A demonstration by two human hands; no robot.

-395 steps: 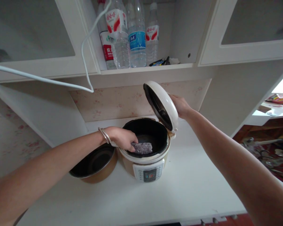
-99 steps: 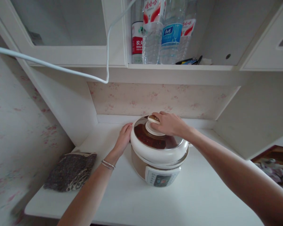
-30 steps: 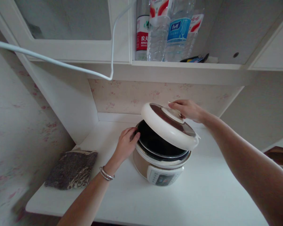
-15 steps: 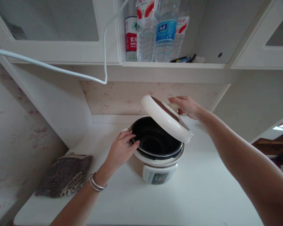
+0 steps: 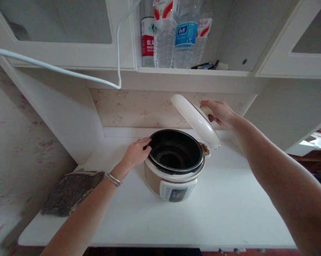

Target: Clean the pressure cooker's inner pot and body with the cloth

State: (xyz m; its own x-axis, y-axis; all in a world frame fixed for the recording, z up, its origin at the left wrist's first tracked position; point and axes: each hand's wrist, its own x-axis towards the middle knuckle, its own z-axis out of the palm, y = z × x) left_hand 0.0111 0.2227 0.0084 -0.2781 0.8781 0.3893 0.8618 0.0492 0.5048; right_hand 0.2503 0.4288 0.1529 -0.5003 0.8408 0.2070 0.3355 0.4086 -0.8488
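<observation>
An electric pressure cooker (image 5: 152, 176) with a control panel (image 5: 177, 192) on its front stands on the white counter. Its black inner pot (image 5: 173, 156) is uncovered, and I see nothing inside. My right hand (image 5: 218, 113) is closed round the handle of the white lid (image 5: 193, 119). The lid is tilted steeply, up and to the right of the pot, its lower end close to a brownish side piece (image 5: 205, 150) on the cooker's right. My left hand (image 5: 137, 152) grips the cooker's left side at the rim; the part under its fingers is mostly hidden.
A dark patterned folded cloth (image 5: 69, 193) lies at the counter's left. Overhead is a cabinet shelf with several plastic bottles (image 5: 185, 39) and some small items (image 5: 208, 66). A white cable (image 5: 69, 73) hangs in front of the cabinet. The counter's front edge (image 5: 149, 245) shows below.
My right hand has raised the lid up and to the right, tilting it more steeply and uncovering more of the pot. My left hand's thumb has drawn back from over the rim.
</observation>
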